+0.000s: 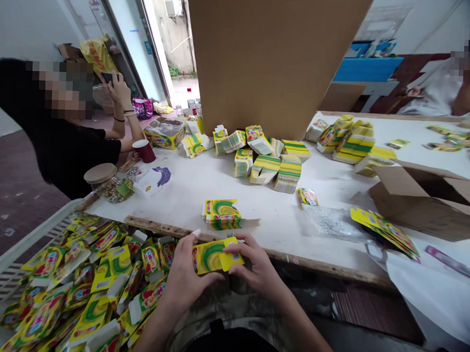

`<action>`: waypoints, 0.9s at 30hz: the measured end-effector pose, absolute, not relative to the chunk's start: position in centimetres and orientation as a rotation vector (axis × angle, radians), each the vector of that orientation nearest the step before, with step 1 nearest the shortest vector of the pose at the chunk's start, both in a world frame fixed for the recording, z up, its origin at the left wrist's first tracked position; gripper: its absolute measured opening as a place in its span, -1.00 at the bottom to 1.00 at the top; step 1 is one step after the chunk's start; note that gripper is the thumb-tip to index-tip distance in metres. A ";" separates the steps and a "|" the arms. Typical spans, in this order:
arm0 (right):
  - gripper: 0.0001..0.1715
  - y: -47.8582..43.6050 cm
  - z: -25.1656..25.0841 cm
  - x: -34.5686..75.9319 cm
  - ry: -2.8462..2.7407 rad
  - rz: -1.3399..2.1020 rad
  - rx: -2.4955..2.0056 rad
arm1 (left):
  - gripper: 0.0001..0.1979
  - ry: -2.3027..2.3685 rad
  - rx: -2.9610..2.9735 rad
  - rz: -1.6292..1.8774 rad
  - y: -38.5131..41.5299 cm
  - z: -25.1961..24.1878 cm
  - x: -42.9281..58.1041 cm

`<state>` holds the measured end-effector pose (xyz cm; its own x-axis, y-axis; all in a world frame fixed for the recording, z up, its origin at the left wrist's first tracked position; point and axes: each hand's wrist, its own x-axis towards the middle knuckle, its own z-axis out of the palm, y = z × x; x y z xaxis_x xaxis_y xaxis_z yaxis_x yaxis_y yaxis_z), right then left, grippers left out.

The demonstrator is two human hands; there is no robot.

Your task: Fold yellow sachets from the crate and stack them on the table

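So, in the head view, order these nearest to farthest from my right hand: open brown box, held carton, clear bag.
1. Held carton, touching your right hand.
2. Clear bag, forward and right.
3. Open brown box, farther right.

Wears black clothing (232, 345) at the near edge, with a small black tab (216, 326) and mottled grey-green fabric (193, 318) around it. Shows forearms (295, 315) bare; has a white covering (196, 233) on one fingertip of the left hand (183, 274), exact type unclear.
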<state>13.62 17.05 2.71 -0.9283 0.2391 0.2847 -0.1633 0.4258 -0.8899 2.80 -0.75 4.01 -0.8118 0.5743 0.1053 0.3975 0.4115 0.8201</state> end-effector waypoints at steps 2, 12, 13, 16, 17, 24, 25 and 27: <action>-0.59 17.1 2.5 13.7 -2.278 1.481 -0.139 | -0.20 2.211 0.624 1.553 -0.8 4.4 2.5; -0.70 17.4 2.5 13.5 -2.457 1.392 0.024 | -0.41 1.695 0.157 1.972 -0.2 3.9 2.0; -0.72 17.4 2.5 13.4 -2.450 1.388 -0.008 | -0.42 1.693 0.156 1.977 -0.1 3.9 2.1; -0.67 16.7 2.1 12.9 -2.324 1.406 -0.146 | -0.45 1.676 0.165 1.996 0.2 4.0 2.3; -0.61 16.4 2.0 12.7 -2.265 1.432 -0.183 | -0.45 1.669 0.163 2.000 0.3 4.0 2.3; -0.53 14.9 2.1 11.5 -1.906 1.889 -0.403 | -0.49 1.674 0.094 2.177 1.2 4.3 2.6; -0.56 14.9 2.2 11.4 -1.928 1.886 -0.418 | -0.50 1.684 0.097 2.186 1.3 4.3 2.7; -0.57 15.0 2.3 11.2 -1.992 1.860 -0.440 | -0.51 1.702 0.118 2.180 1.5 4.3 2.9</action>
